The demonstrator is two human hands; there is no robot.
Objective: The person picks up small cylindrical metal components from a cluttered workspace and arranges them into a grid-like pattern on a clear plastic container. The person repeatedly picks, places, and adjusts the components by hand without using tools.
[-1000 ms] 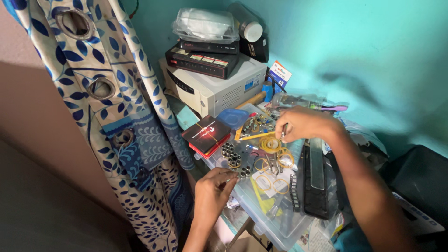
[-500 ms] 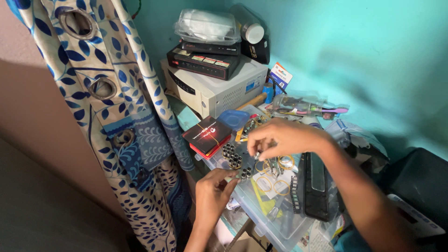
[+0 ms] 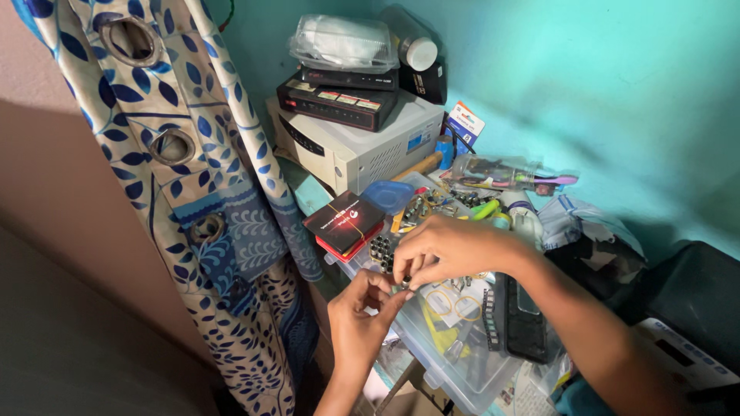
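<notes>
At the far left hangs a white curtain with blue leaf print and metal eyelets [image 3: 185,177], well apart from the work. Next comes the left hand [image 3: 358,312], rising from the bottom edge with its palm turned up and its fingers [image 3: 379,286] curled, tips pinched toward a small dark metal part [image 3: 404,283] that sits just at their ends. The right hand [image 3: 447,250] comes in from the right and arches over it from above, its fingertips pressed down on the same part, so both hands meet at one point. The part is too small to tell its long axis; it lies right of the left fingertips and below the right ones, above the near-left corner of the clear plastic compartment box of small hardware [image 3: 455,370]. The left hand is the nearer one from below. Just behind sits a black and red flat card box [image 3: 344,223].

Half a second ago the right hand was higher and farther back over the box, and the left hand lay open and lower; a second ago the two were well apart.
</notes>
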